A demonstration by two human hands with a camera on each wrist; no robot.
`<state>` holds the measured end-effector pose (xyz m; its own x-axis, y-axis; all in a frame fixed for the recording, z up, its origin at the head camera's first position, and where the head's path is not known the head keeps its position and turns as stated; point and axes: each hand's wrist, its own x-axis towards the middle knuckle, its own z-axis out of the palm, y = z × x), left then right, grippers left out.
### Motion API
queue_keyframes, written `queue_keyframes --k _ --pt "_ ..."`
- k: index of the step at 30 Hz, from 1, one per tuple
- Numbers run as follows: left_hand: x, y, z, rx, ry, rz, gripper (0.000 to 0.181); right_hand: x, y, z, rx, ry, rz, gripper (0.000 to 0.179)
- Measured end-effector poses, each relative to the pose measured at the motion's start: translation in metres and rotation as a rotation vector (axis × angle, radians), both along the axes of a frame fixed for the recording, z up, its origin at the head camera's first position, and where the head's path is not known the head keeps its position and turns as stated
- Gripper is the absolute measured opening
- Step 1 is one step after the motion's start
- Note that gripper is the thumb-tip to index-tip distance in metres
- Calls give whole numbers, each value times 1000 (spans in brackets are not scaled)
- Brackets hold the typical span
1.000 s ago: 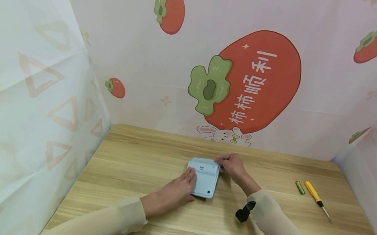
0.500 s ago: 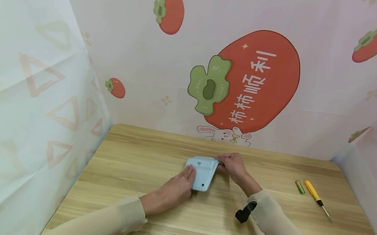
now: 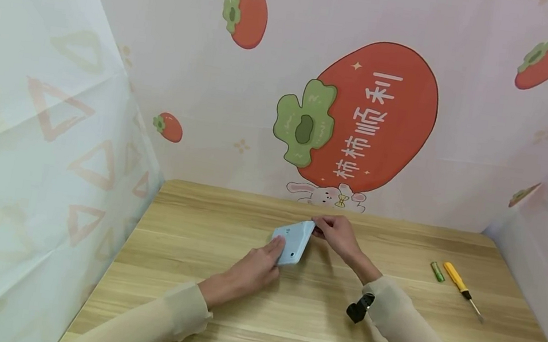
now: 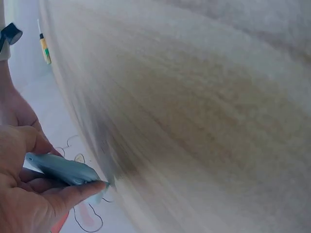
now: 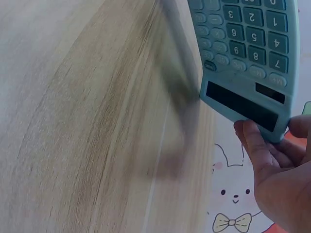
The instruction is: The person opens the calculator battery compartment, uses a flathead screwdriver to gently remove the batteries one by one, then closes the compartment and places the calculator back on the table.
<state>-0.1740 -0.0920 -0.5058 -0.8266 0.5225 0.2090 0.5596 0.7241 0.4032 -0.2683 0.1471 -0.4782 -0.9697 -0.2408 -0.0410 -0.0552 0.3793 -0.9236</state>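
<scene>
A light blue calculator (image 3: 291, 240) is held tilted above the wooden table, its back toward the head camera. My left hand (image 3: 256, 267) grips it along the left side, thumb on the back and fingers underneath, as the left wrist view shows of the calculator (image 4: 68, 170) edge-on. At the far right corner my right hand (image 3: 338, 237) pinches it. From below, in the right wrist view, the keys and dark display of the calculator (image 5: 243, 53) show, with the right hand's fingertips (image 5: 248, 128) at the display end.
On the right of the wooden table (image 3: 362, 333) lie a small green battery (image 3: 437, 272) and a screwdriver (image 3: 457, 280) with a yellow handle. A printed sheet (image 3: 202, 86) stands behind the table, with white sheets at both sides.
The calculator has been raised and tilted more steeply, its near edge coming up off the table. Both hands move with it; the left hand's thumb now lies over its back.
</scene>
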Motion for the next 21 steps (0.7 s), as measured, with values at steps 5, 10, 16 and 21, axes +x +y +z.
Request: queue_keyframes --k 5,10,16,21 --pt "-3 -3 1 73 -33 -18 66 -2 3 1 -20 55 98 39" --pt "-7 -3 4 140 -74 -34 67 -6 8 -1 -71 90 165 38" --pt "-13 0 7 175 -138 -57 63 -10 13 -4 -93 143 138 36" --pt "-17 3 10 229 -214 -77 61 -13 14 -7 -121 147 72 35"
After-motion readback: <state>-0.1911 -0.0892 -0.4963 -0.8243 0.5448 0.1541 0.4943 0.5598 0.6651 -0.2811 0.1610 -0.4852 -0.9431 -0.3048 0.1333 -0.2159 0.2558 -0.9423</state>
